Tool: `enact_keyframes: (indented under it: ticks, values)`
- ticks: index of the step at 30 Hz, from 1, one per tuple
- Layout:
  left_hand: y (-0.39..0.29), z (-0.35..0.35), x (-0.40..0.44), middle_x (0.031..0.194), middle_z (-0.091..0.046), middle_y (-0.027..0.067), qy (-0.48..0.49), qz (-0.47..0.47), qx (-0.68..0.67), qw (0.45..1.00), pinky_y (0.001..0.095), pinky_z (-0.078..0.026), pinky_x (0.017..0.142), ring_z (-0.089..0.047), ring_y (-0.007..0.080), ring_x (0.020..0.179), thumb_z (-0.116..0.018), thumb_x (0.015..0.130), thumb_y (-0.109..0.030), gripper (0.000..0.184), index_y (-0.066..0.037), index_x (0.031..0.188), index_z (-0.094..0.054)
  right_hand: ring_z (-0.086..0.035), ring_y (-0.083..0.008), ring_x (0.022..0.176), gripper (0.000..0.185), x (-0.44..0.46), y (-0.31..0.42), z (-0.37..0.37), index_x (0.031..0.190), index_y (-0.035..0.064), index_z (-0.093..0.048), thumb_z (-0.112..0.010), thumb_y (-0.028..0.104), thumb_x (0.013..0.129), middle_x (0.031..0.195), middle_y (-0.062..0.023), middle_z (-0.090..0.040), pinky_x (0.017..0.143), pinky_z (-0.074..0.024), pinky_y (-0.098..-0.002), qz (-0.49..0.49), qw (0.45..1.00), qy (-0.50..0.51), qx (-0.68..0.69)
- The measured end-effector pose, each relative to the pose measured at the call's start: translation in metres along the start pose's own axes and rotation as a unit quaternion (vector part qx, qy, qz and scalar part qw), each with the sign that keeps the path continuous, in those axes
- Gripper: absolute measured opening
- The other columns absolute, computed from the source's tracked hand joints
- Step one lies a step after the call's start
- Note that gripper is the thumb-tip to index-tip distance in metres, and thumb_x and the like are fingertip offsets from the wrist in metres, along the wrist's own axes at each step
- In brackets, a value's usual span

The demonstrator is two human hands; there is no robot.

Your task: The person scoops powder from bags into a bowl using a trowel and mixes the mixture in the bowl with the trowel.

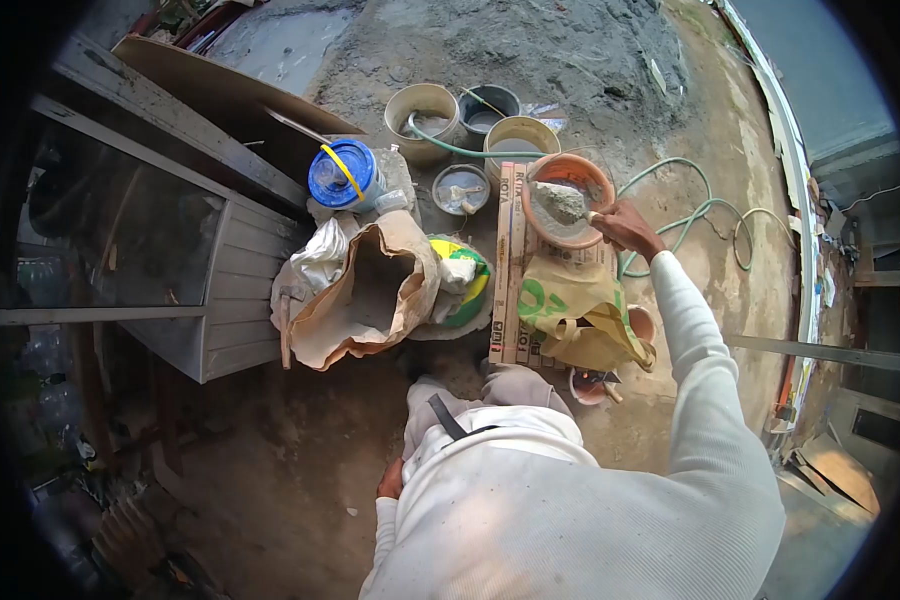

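Observation:
My right hand (628, 228) is closed around the handle of a trowel (562, 202), whose blade carries grey mortar and lies over the mouth of an orange-brown bucket (598, 175). That bucket stands by long flat boxes (506, 270) with printed lettering, and a yellow-green sack (582, 310) lies over them. At my left side, by my hip, my left hand (391, 480) hangs low; its fingers are mostly hidden by my clothing. An open paper bag (410, 270) stands ahead of me, to the left of the boxes.
Pails of grey liquid, one a cream bucket (422, 103), stand beyond the boxes. A blue-lidded bucket (341, 174) is at the left, near a window frame (110, 313). A green hose (705, 207) curls at the right. A hammer (285, 330) leans by the paper bag.

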State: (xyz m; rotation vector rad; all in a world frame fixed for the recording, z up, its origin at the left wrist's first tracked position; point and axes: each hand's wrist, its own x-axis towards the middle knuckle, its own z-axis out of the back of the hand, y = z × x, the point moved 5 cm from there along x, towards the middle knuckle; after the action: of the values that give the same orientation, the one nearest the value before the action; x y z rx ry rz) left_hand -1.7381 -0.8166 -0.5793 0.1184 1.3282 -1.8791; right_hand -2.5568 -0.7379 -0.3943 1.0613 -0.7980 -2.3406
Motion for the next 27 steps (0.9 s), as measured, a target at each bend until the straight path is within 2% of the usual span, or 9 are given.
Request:
enact_keyframes:
  ticks: [4,5,7,9,11,13,22,25,27]
  values:
    - [-0.014,0.004,0.002,0.111,-0.062,0.0329,0.035,-0.007,0.051,0.998,0.0526,-0.046,0.090,-0.058,0.0541,0.107,-0.072,0.088,-0.019,0.031,-0.001,0.108,-0.058,-0.058,-0.0158,0.048,0.038,0.019,-0.050,0.000,0.068,0.0003,-0.067,-0.069,0.032,0.089,0.062,-0.0071,-0.062,0.045,-0.0428,-0.0330,-0.061,0.995,-0.059,0.054]
    - [-0.014,0.004,0.005,0.112,-0.063,0.0331,0.059,0.025,0.067,0.996,0.0528,-0.047,0.091,-0.058,0.0542,0.108,-0.070,0.090,-0.019,0.030,0.000,0.110,-0.059,-0.058,-0.0165,0.048,0.038,0.022,-0.059,0.002,0.067,-0.0004,-0.066,-0.069,0.031,0.088,0.062,-0.0077,-0.062,0.045,-0.0430,-0.0335,-0.063,0.995,-0.061,0.053]
    - [-0.002,-0.003,0.005,0.115,-0.063,0.0334,0.063,0.024,0.077,0.995,0.0529,-0.047,0.094,-0.057,0.0542,0.111,-0.066,0.093,-0.017,0.028,0.001,0.114,-0.060,-0.058,-0.0179,0.048,0.039,0.025,-0.069,0.002,0.066,-0.0017,-0.065,-0.069,0.031,0.087,0.062,-0.0089,-0.062,0.044,-0.0434,-0.0345,-0.068,0.994,-0.063,0.051]
    - [0.023,-0.016,0.003,0.118,-0.063,0.0336,0.025,-0.045,0.062,0.997,0.0527,-0.047,0.097,-0.057,0.0540,0.114,-0.061,0.097,-0.015,0.028,0.001,0.119,-0.061,-0.058,-0.0186,0.047,0.039,0.031,-0.082,-0.001,0.066,-0.0027,-0.065,-0.069,0.030,0.087,0.062,-0.0093,-0.062,0.044,-0.0433,-0.0352,-0.076,0.992,-0.080,0.060]
    - [-0.015,-0.006,0.003,0.119,-0.063,0.0334,0.040,0.043,0.046,0.997,0.0525,-0.047,0.100,-0.057,0.0536,0.115,-0.058,0.098,-0.013,0.030,0.002,0.124,-0.062,-0.058,-0.0190,0.047,0.039,0.038,-0.096,0.003,0.067,-0.0031,-0.064,-0.070,0.030,0.087,0.062,-0.0098,-0.062,0.043,-0.0431,-0.0357,-0.086,0.991,-0.081,0.066]
    - [-0.016,-0.009,0.004,0.120,-0.063,0.0332,0.048,0.066,0.033,0.996,0.0521,-0.047,0.100,-0.057,0.0532,0.115,-0.056,0.099,-0.012,0.031,0.002,0.126,-0.062,-0.057,-0.0193,0.047,0.039,0.043,-0.103,0.001,0.067,-0.0031,-0.065,-0.070,0.031,0.087,0.062,-0.0102,-0.061,0.043,-0.0426,-0.0360,-0.097,0.991,-0.061,0.073]
    - [-0.037,-0.021,-0.001,0.118,-0.063,0.0330,0.045,0.072,0.031,0.996,0.0506,-0.047,0.099,-0.056,0.0533,0.114,-0.056,0.099,-0.015,0.032,0.002,0.125,-0.063,-0.056,-0.0197,0.045,0.042,0.052,-0.093,0.004,0.065,-0.0036,-0.064,-0.070,0.031,0.087,0.059,-0.0103,-0.060,0.042,-0.0418,-0.0372,-0.052,0.993,-0.085,0.063]
    - [-0.043,-0.022,-0.005,0.117,-0.063,0.0329,0.044,0.073,0.035,0.996,0.0501,-0.047,0.098,-0.056,0.0533,0.113,-0.056,0.098,-0.016,0.032,0.002,0.124,-0.063,-0.058,-0.0206,0.045,0.043,0.054,-0.078,0.009,0.063,-0.0038,-0.064,-0.069,0.032,0.087,0.056,-0.0105,-0.060,0.043,-0.0447,-0.0383,-0.041,0.997,-0.056,-0.016]
    - [-0.046,-0.023,-0.003,0.117,-0.063,0.0329,0.045,0.070,0.036,0.996,0.0498,-0.047,0.098,-0.056,0.0533,0.113,-0.056,0.098,-0.017,0.033,0.002,0.124,-0.063,-0.067,-0.0280,0.056,0.041,0.062,-0.076,0.013,0.065,-0.0055,-0.066,-0.070,0.031,0.082,0.062,-0.0168,-0.065,0.057,-0.0533,-0.0426,-0.031,0.993,-0.079,-0.080]
